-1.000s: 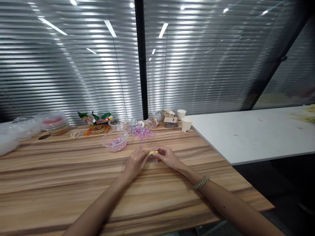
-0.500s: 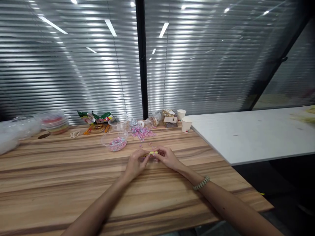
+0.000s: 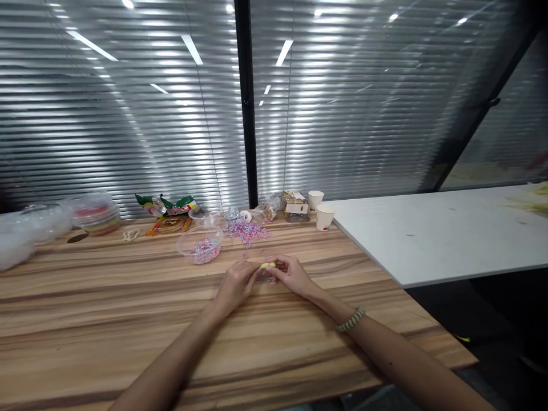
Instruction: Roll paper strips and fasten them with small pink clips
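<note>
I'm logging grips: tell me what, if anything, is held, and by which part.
A small yellow thing, too small to identify: the left hand holds its left end, the right hand pinches it toward the right.

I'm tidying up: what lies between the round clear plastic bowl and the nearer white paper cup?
The head view shows a loose pile of small pink and purple pieces between that bowl and cup.

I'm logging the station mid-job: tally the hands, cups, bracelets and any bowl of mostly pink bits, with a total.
Hands, left hand and right hand: 2
Cups: 2
Bracelet: 1
Bowl of mostly pink bits: 1
Total: 6
Yellow item held: partly hidden, uncounted.
</note>
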A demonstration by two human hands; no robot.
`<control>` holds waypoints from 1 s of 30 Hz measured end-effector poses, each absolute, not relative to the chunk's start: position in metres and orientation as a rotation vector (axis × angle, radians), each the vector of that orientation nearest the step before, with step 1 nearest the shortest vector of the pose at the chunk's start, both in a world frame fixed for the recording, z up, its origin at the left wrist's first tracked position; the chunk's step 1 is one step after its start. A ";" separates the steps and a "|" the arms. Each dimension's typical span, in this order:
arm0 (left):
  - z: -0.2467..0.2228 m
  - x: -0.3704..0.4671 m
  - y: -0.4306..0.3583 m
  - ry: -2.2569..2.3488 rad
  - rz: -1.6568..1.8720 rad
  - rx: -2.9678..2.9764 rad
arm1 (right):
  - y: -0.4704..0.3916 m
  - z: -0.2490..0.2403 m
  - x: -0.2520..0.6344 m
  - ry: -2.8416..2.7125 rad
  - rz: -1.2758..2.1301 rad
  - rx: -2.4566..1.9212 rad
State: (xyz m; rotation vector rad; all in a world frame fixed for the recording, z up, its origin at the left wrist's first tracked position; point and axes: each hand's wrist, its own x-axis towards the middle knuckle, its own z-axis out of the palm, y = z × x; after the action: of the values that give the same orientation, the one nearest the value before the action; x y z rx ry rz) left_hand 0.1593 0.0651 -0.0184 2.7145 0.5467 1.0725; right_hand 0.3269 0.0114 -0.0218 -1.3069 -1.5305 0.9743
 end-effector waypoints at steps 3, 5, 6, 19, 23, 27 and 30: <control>-0.017 0.159 0.063 0.540 1.078 2.709 | 0.009 -0.020 0.326 -1.534 0.953 -1.324; -0.016 0.159 0.062 0.538 1.087 2.684 | 0.008 -0.018 0.325 -1.546 0.925 -1.322; -0.016 0.159 0.061 0.536 1.089 2.672 | 0.008 -0.018 0.324 -1.549 0.914 -1.325; -0.017 0.159 0.065 0.559 1.052 2.624 | 0.008 -0.018 0.325 -1.555 0.942 -1.289; -0.018 0.158 0.067 0.543 1.023 2.633 | 0.009 -0.017 0.325 -1.531 0.934 -1.319; -0.017 0.159 0.064 0.543 1.052 2.591 | 0.007 -0.014 0.323 -1.540 0.896 -1.357; -0.016 0.159 0.062 0.547 1.067 2.571 | 0.003 -0.009 0.321 -1.557 0.837 -1.384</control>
State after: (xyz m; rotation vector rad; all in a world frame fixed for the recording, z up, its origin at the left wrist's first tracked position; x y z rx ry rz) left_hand 0.1592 0.0620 -0.0161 2.5714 0.5473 1.0674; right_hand 0.3212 0.0029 -0.0085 -1.3836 -1.5571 0.8366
